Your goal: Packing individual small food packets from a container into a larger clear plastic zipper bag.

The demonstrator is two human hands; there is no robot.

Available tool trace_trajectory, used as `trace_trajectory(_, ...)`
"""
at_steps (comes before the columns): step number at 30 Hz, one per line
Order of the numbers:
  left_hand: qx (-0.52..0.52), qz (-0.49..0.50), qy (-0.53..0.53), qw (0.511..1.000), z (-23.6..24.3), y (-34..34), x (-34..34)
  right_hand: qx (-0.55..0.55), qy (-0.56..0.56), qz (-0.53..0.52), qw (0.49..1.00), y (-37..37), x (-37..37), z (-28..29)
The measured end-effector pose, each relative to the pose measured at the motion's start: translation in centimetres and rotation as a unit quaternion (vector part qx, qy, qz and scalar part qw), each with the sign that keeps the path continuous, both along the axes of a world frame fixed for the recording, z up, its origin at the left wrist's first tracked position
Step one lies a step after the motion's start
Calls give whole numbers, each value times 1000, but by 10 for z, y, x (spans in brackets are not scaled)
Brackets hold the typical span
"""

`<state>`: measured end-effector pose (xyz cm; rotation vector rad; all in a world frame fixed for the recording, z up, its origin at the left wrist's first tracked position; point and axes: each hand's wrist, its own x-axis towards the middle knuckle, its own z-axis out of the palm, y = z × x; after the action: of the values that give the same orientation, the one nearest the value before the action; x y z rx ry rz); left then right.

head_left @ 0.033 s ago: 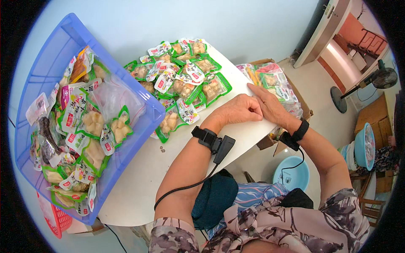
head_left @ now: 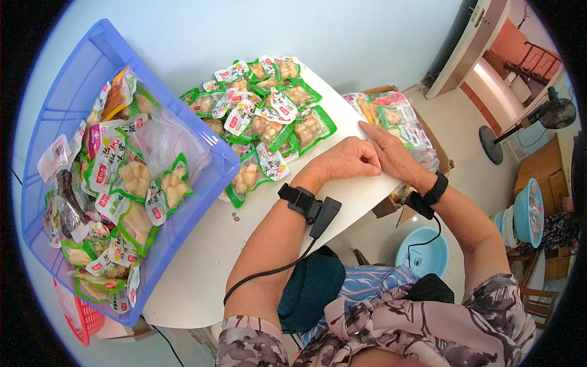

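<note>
My left hand (head_left: 347,160) rests on the white table (head_left: 257,229), its fingers curled into a loose fist with nothing seen in them. Against it lies my right hand (head_left: 394,154), fingers stretched out flat near the table's right edge. Just beyond my left hand is a heap of green-edged sealed food packs (head_left: 263,122) with pale pieces inside. At the left a blue plastic basket (head_left: 183,241) stands tilted, holding more such packs, a dark-coloured pack (head_left: 68,199) and clear plastic bags (head_left: 165,144). Black straps with cables are on both wrists.
Right of the table stands a cardboard box (head_left: 441,147) with packs in plastic. A light blue basin (head_left: 422,235) sits below the table edge. A red basket (head_left: 88,315) is at lower left. Farther right are a black fan (head_left: 553,113) and another blue basin (head_left: 527,211).
</note>
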<state>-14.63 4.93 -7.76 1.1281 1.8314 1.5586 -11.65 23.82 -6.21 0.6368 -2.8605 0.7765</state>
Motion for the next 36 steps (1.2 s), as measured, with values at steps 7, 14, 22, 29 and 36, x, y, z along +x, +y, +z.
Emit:
trace_trajectory(7,-10,8,13,1000,1,0,1,-5,10,2,1000,1,-1,-3)
trace_trajectory(14,2,9,14,1000,0,0,1,-6,-4,-1,1000,1,-1,-1)
trace_trajectory(22,0,11,9,1000,0,0,2,-7,0,1,1000,-2,1,2)
trace_trajectory(29,13,12,28,999,3,-1,4,-25,1,1,1000,-3,5,5)
trace_trajectory(36,44,6,55,997,-2,0,1,-22,20,11,999,2,-2,-7)
